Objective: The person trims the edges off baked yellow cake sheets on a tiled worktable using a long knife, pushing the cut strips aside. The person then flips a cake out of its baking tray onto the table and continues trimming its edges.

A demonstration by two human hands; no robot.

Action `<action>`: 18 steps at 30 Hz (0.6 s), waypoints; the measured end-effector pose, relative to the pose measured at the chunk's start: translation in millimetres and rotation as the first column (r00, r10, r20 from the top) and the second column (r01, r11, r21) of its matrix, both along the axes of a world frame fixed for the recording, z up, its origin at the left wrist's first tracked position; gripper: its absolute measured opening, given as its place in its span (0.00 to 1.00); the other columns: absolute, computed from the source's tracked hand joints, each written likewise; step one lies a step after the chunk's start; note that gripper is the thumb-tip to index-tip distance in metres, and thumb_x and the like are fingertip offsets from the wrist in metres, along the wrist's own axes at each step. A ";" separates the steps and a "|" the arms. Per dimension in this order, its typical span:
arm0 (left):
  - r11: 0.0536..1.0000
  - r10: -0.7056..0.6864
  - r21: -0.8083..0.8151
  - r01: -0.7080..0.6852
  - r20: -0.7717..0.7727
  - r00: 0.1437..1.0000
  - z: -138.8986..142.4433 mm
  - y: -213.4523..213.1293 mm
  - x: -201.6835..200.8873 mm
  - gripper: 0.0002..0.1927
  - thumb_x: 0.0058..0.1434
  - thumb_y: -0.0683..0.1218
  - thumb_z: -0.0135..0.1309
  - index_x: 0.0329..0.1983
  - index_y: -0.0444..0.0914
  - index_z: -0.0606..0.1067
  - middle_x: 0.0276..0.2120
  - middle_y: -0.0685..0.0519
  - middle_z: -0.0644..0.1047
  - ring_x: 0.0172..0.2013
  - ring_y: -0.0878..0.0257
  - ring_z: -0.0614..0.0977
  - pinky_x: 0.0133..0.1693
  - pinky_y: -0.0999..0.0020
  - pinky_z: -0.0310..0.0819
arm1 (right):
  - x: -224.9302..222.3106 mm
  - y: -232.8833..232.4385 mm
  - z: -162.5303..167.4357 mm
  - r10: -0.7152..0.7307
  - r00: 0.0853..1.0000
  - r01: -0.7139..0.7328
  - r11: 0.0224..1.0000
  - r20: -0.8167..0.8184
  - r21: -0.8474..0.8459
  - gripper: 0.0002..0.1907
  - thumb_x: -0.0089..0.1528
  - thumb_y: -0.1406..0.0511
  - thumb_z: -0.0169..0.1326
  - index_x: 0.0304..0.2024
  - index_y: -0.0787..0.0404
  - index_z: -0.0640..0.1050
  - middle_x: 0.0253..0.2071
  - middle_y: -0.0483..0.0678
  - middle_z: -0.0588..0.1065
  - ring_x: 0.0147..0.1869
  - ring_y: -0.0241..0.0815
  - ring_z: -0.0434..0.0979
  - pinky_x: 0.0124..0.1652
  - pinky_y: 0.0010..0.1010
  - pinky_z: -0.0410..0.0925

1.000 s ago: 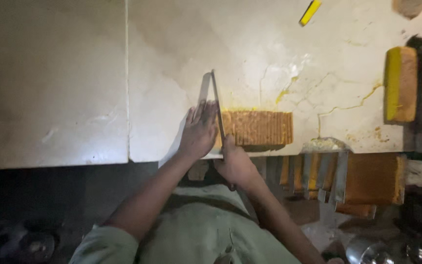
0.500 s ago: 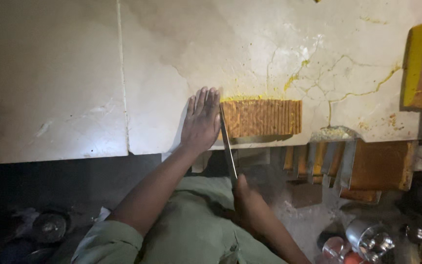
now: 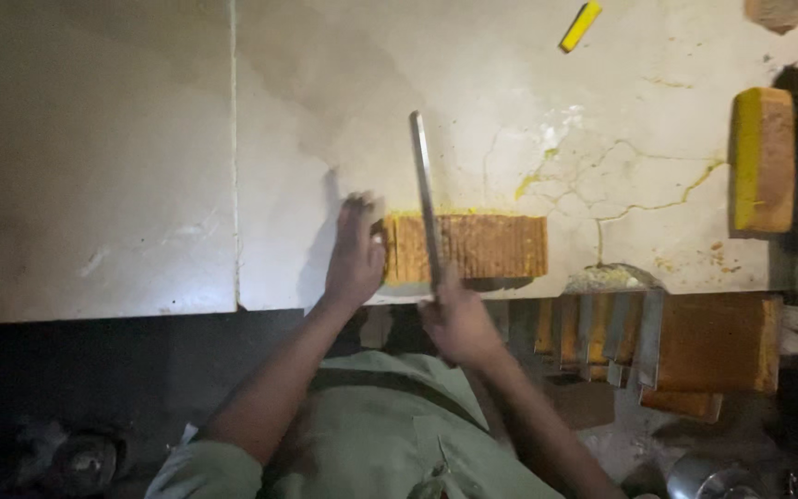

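A ridged orange-brown slab point(image 3: 482, 246) lies near the front edge of a pale stone counter point(image 3: 140, 157). My left hand point(image 3: 355, 254) rests flat against the slab's left end, fingers spread and blurred. My right hand point(image 3: 459, 319) is closed on the handle of a long knife point(image 3: 423, 189). The blade lies across the slab near its left end and points away from me, past the slab's far side.
A yellow-edged brown block point(image 3: 762, 159) sits at the right of the counter. A small yellow piece point(image 3: 581, 25) lies at the back. Below the front edge stand several cut slices point(image 3: 593, 328) and a larger brown block point(image 3: 718, 342). A crack with yellow stains point(image 3: 602, 199) crosses the counter.
The knife has gone from pulled back over the counter's front edge to pushed forward across the slab. My right hand followed it up. My left hand stayed at the slab's left end.
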State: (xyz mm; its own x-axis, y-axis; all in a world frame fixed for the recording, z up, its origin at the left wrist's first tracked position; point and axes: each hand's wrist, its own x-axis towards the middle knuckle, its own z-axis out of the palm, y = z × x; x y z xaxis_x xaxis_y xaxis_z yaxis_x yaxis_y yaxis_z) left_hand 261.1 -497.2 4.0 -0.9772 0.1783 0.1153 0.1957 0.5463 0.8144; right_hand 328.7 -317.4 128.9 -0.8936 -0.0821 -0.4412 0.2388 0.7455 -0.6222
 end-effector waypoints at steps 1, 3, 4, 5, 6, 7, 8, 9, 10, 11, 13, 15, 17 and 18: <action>0.997 0.046 0.064 -0.046 -0.001 0.999 1.3 -2.3 0.2 0.23 0.69 0.40 0.45 0.67 0.32 0.64 0.71 0.36 0.61 0.75 0.39 0.59 0.74 0.51 0.54 | -1.2 16.0 7.0 0.071 0.978 -0.067 0.997 -0.194 0.029 0.19 0.64 0.65 0.54 0.51 0.64 0.61 0.32 0.63 0.77 0.36 0.65 0.81 0.33 0.54 0.73; 0.988 0.097 0.116 -0.099 0.026 0.995 3.8 -8.9 3.9 0.25 0.67 0.39 0.43 0.68 0.32 0.65 0.70 0.35 0.61 0.73 0.39 0.60 0.72 0.51 0.56 | -2.0 55.1 13.3 -0.070 0.997 0.062 0.978 0.036 0.201 0.15 0.65 0.65 0.50 0.50 0.63 0.63 0.30 0.59 0.77 0.34 0.60 0.81 0.33 0.52 0.74; 0.981 0.129 0.142 -0.133 0.043 0.991 4.9 -12.1 7.3 0.26 0.66 0.38 0.42 0.69 0.32 0.65 0.69 0.34 0.62 0.72 0.40 0.61 0.71 0.52 0.58 | 1.0 78.4 13.7 -0.205 0.965 0.155 0.949 0.163 0.274 0.12 0.70 0.62 0.42 0.52 0.63 0.64 0.31 0.61 0.77 0.36 0.63 0.81 0.36 0.53 0.73; 0.996 0.076 0.049 -0.076 0.000 0.997 5.9 -16.0 12.0 0.21 0.64 0.38 0.44 0.62 0.34 0.68 0.69 0.36 0.64 0.73 0.40 0.61 0.71 0.51 0.57 | 4.4 102.9 11.9 -0.336 0.902 0.229 0.905 0.271 0.358 0.15 0.75 0.59 0.34 0.54 0.62 0.66 0.32 0.63 0.77 0.37 0.65 0.81 0.38 0.53 0.72; 0.998 0.025 -0.049 -0.026 -0.030 0.999 7.3 -20.1 18.7 0.17 0.62 0.38 0.47 0.55 0.37 0.71 0.69 0.39 0.66 0.74 0.41 0.61 0.72 0.51 0.56 | 5.0 128.0 7.2 -0.161 0.986 0.144 0.945 0.032 0.294 0.15 0.64 0.64 0.46 0.51 0.65 0.66 0.33 0.62 0.77 0.39 0.67 0.79 0.38 0.54 0.71; 0.989 -0.024 -0.150 0.016 -0.048 0.999 8.7 -22.5 27.2 0.13 0.60 0.38 0.49 0.48 0.39 0.73 0.69 0.41 0.68 0.74 0.41 0.60 0.73 0.51 0.56 | 7.2 152.1 1.2 0.019 0.976 0.036 0.969 -0.217 0.246 0.22 0.53 0.70 0.57 0.48 0.69 0.66 0.34 0.61 0.76 0.41 0.69 0.77 0.37 0.54 0.69; 0.982 -0.057 -0.183 0.048 -0.043 0.997 9.9 -22.9 33.8 0.16 0.58 0.39 0.50 0.51 0.37 0.73 0.68 0.40 0.67 0.73 0.40 0.60 0.72 0.50 0.56 | 5.7 171.1 -9.1 0.042 0.964 0.028 0.966 -0.261 0.258 0.20 0.54 0.71 0.55 0.48 0.68 0.67 0.37 0.61 0.76 0.42 0.67 0.78 0.38 0.54 0.70; 0.974 -0.088 -0.215 0.077 -0.039 0.995 11.4 -22.4 40.8 0.20 0.56 0.39 0.51 0.54 0.36 0.73 0.68 0.39 0.67 0.72 0.40 0.60 0.70 0.49 0.55 | 2.4 187.8 -20.0 0.067 0.949 0.019 0.963 -0.307 0.270 0.18 0.55 0.72 0.54 0.48 0.68 0.68 0.39 0.60 0.76 0.42 0.65 0.79 0.39 0.53 0.70; 0.964 -0.114 -0.243 0.105 -0.024 0.993 13.2 -20.3 48.5 0.24 0.54 0.39 0.53 0.57 0.35 0.73 0.67 0.37 0.66 0.71 0.39 0.60 0.69 0.48 0.55 | -1.3 199.8 -31.4 0.095 0.934 0.006 0.959 -0.344 0.283 0.17 0.57 0.73 0.52 0.48 0.68 0.69 0.42 0.60 0.76 0.43 0.64 0.80 0.40 0.52 0.71; 0.965 -0.088 -0.251 0.082 -0.015 0.996 15.1 -16.2 55.5 0.25 0.53 0.40 0.54 0.57 0.33 0.73 0.67 0.37 0.66 0.71 0.38 0.60 0.69 0.47 0.54 | -7.2 205.3 -43.9 0.068 0.948 0.020 0.962 -0.310 0.273 0.16 0.57 0.72 0.54 0.47 0.68 0.69 0.41 0.61 0.76 0.44 0.65 0.79 0.41 0.53 0.71; 0.960 -0.029 -0.279 0.026 -0.008 1.000 19.1 -8.3 63.0 0.27 0.52 0.41 0.56 0.57 0.31 0.71 0.67 0.36 0.65 0.71 0.37 0.59 0.70 0.45 0.52 | -22.5 201.2 -65.6 0.020 0.969 0.043 0.968 -0.247 0.247 0.17 0.58 0.69 0.57 0.46 0.69 0.68 0.40 0.62 0.77 0.46 0.68 0.78 0.43 0.53 0.71; 0.958 -0.028 -0.285 0.034 0.026 0.999 23.3 -5.3 65.5 0.30 0.52 0.43 0.59 0.59 0.28 0.69 0.66 0.33 0.63 0.69 0.34 0.58 0.67 0.41 0.49 | -38.8 180.8 -76.9 0.146 0.974 -0.059 0.899 -0.170 0.434 0.13 0.61 0.69 0.56 0.45 0.68 0.69 0.40 0.63 0.76 0.46 0.67 0.79 0.44 0.53 0.71; 0.964 0.058 -0.263 -0.050 0.022 0.998 26.4 -16.5 60.6 0.33 0.52 0.44 0.60 0.60 0.26 0.68 0.65 0.32 0.62 0.68 0.33 0.59 0.67 0.41 0.49 | -57.4 149.9 -74.4 0.106 0.988 -0.053 0.914 -0.111 0.403 0.12 0.61 0.69 0.55 0.45 0.66 0.70 0.40 0.64 0.78 0.46 0.64 0.80 0.45 0.51 0.72; 0.965 0.137 -0.230 -0.130 0.017 0.990 27.9 -26.8 58.4 0.33 0.51 0.43 0.59 0.60 0.26 0.67 0.65 0.32 0.62 0.68 0.33 0.59 0.67 0.42 0.51 | -65.3 133.4 -67.5 0.014 0.998 0.002 0.958 -0.056 0.286 0.13 0.59 0.68 0.56 0.45 0.65 0.71 0.39 0.63 0.79 0.47 0.62 0.82 0.45 0.49 0.73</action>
State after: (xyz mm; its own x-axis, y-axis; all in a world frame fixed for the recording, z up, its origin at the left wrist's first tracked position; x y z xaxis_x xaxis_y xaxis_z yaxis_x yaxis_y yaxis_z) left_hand 319.6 -524.0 31.9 -0.9965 0.0638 0.0545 0.0838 0.7373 0.6704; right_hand 263.3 -184.1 61.4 -0.9178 0.0346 -0.3955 0.2041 0.8955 -0.3955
